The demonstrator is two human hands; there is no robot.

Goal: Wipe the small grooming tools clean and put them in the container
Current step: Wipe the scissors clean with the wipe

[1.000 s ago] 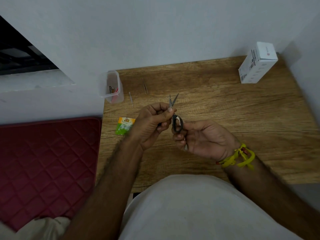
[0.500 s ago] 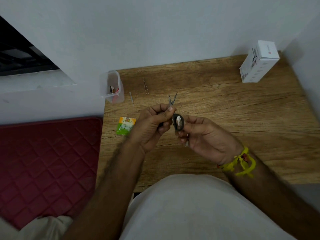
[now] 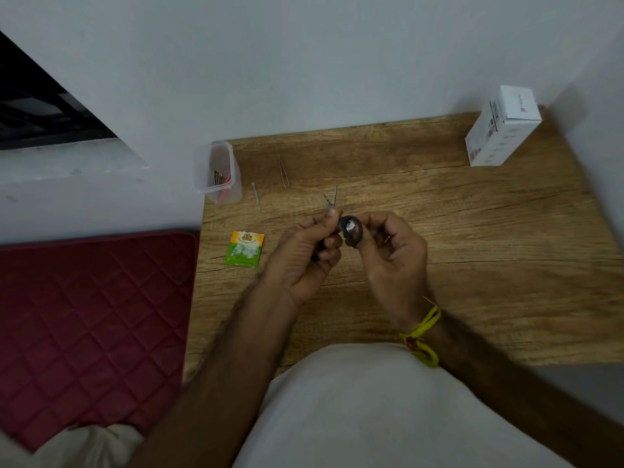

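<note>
Above a wood-grain desk (image 3: 472, 251), a person's two bare hands work a pair of small scissors with thin metal blades and black loop handles (image 3: 351, 231). The left hand (image 3: 304, 255) has its fingers (image 3: 329, 244) curled round the scissors at the neck, the thumb pressed near the pivot, with the slightly parted blades poking out just beyond the fingertips and pointing away from the person. The right hand (image 3: 393, 251) has its fingers (image 3: 369, 221) curled about one black loop, where a small pale scrap, too blurred to tell what it is, shows inside the ring.

Beyond the left fingers and off to their left, a clear plastic rectangular container (image 3: 219, 172) stands upright at the desk's far left corner, with a few thin metal tools and something red inside. Between the container and the scissor tips lie two more tools flat on the wood: a thin silver pick-like tool (image 3: 256, 195) just beside the container, and slender metal tweezers (image 3: 283, 172) a little farther right. A green and orange sachet (image 3: 244, 248) lies near the left hand's knuckles, at the desk's left edge. Well apart from the right fingers, a white cardboard box (image 3: 499, 130) sits at the far right corner against the pale wall. A yellow thread band (image 3: 422, 332) circles the right wrist. A dark red quilted mat (image 3: 91, 315) lies left of the desk.
</note>
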